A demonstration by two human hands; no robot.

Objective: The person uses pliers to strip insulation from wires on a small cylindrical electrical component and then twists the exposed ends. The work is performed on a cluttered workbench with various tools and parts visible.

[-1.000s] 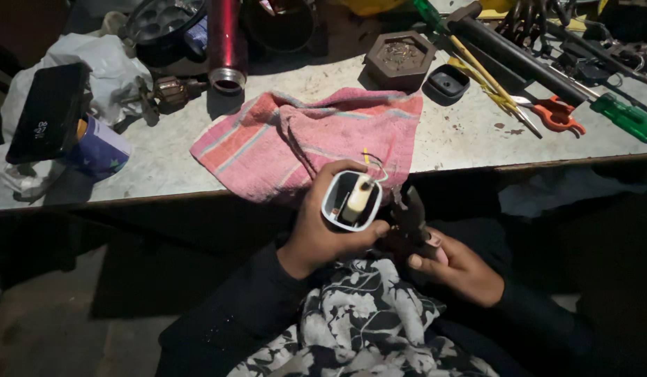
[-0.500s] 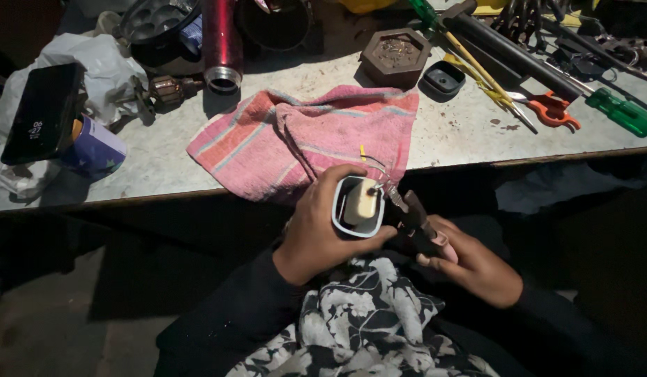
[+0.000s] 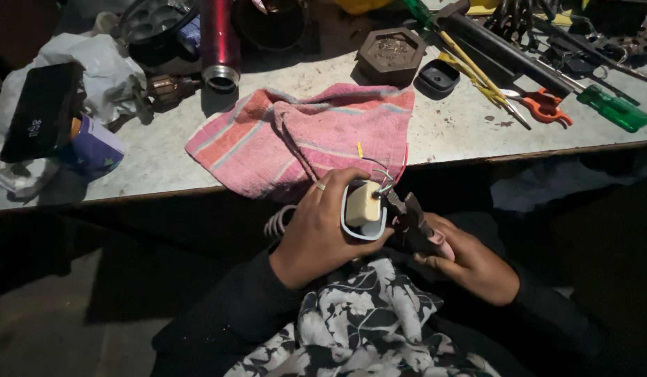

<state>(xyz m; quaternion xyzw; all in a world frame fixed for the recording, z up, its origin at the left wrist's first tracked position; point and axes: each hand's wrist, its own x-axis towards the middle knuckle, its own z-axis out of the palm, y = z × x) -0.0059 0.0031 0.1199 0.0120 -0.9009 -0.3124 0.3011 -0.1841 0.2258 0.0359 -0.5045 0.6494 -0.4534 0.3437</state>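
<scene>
The left hand [image 3: 316, 234] was wrapped around a small white housing [image 3: 363, 209] with a cream-coloured insert, its fingers closed firmly on the part and a ring showing on one of them. The housing sat just below the near edge of the pink striped towel [image 3: 302, 136], held off the worktop [image 3: 463, 132] above the person's lap. A coiled cord [image 3: 276, 223] showed beside the left hand, on the side away from the housing. The right hand [image 3: 470, 262] had its fingers closed on the handles of a pair of dark pliers [image 3: 407, 216], whose tip met thin wires [image 3: 381, 174] at the housing's upper end, right at the towel's hanging hem.

The towel lay crumpled at the worktop's near edge. Beyond the towel stood a red metal tube [image 3: 219, 42] and a hexagonal wooden dish [image 3: 391, 52] with a small black tray [image 3: 439, 75] beside it. To the right of the towel lay orange-handled scissors [image 3: 547, 106] and a green-handled screwdriver [image 3: 613, 108]. To the left of the towel a dark phone [image 3: 41, 108] leaned on a purple cup [image 3: 97, 146], with a white plastic bag [image 3: 93, 66] behind them.
</scene>
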